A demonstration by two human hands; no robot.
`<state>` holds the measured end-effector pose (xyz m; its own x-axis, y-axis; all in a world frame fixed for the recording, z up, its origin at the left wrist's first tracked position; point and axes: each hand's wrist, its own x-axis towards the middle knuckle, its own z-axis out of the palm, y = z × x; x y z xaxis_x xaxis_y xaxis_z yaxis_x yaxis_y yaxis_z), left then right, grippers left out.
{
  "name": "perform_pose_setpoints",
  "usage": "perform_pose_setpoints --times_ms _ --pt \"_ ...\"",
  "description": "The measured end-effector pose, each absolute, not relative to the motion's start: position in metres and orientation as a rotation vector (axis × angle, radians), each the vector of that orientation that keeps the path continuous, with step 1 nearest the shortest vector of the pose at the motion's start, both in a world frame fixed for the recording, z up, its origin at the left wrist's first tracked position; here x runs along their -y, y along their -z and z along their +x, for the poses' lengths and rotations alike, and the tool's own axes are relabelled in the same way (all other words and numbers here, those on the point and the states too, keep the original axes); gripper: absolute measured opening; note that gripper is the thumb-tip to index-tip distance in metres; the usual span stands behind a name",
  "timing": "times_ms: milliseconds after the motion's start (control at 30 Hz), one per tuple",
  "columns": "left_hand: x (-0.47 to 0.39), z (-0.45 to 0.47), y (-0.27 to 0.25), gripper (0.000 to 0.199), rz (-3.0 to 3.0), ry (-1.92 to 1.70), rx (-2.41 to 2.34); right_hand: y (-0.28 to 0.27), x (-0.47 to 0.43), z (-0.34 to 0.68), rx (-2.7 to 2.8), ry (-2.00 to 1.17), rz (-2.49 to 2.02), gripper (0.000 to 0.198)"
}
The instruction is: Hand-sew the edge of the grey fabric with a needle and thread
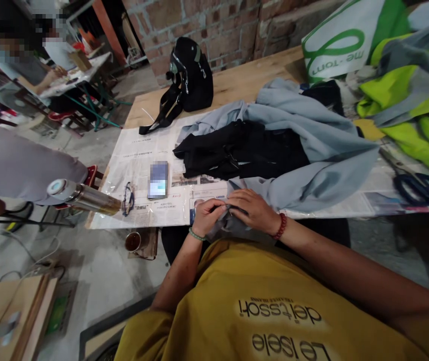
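At the table's front edge, my left hand [207, 216] is closed in a pinch on a fold of grey cloth [335, 150]. Close beside it, my right hand [255, 209] has its fingers curled over the same cloth, which spreads across the table and hangs toward my lap. A small dark edge of fabric shows between the two hands. Whether a needle or thread is in the fingers is too small to tell. Black cloth [244, 145] lies bunched on top of the grey cloth, just beyond my hands.
Newspaper [135, 150] covers the table. On it are a phone [157, 179], eyeglasses [128, 199], a steel flask [84, 195] and large scissors [421, 185]. Behind stand a black bag [192, 75] and a white-green bag [344, 45]. A cup [133, 241] sits below the left edge. People sit at left.
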<state>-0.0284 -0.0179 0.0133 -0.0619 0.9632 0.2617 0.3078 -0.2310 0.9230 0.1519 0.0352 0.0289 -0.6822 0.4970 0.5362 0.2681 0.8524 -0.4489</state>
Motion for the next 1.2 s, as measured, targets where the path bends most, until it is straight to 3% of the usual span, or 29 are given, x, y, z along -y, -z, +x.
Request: perform_pose_setpoints --times_ms 1200 --pt "0.0175 -0.0270 -0.0129 0.014 1.559 -1.333 -1.348 -0.0244 -0.0312 0.1455 2.221 -0.391 -0.473 0.010"
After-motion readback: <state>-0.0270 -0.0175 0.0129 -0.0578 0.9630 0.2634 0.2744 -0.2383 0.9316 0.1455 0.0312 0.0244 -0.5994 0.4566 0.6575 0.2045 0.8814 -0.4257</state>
